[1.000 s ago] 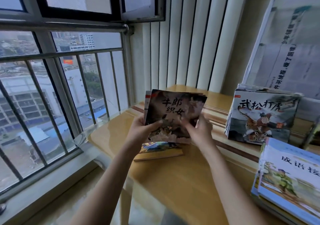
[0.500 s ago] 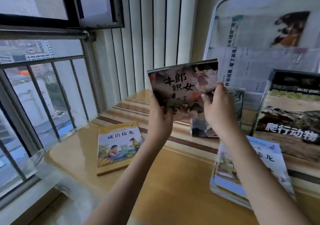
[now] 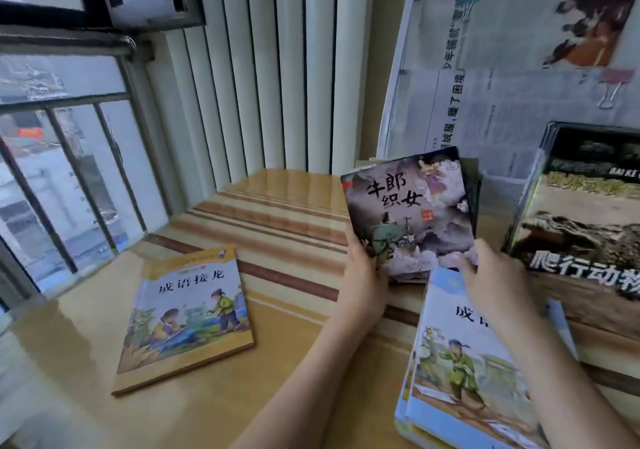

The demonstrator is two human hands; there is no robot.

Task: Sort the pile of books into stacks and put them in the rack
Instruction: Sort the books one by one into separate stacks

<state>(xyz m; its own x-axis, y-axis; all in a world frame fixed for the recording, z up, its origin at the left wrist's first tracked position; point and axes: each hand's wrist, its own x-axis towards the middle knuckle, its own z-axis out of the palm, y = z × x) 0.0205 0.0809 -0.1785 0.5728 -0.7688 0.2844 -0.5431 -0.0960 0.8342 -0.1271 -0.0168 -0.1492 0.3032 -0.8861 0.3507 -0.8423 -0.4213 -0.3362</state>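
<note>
Grey-covered book (image 3: 412, 213), front cover facing the camera, is up off the wooden worktop (image 3: 214, 410), tilted, pinched at both lower corners: left hand (image 3: 363, 275) grips the lower left edge, right hand (image 3: 491, 275) the lower right. It sits above a blue-covered stack (image 3: 464, 372). A yellow book (image 3: 190, 317) lies flat, well apart to the left. A large reptile book (image 3: 585, 220) stands just right.

Dark-covered book (image 3: 410, 211) tilted upright (held), blue-covered stack (image 3: 460, 376) flat below it
</note>
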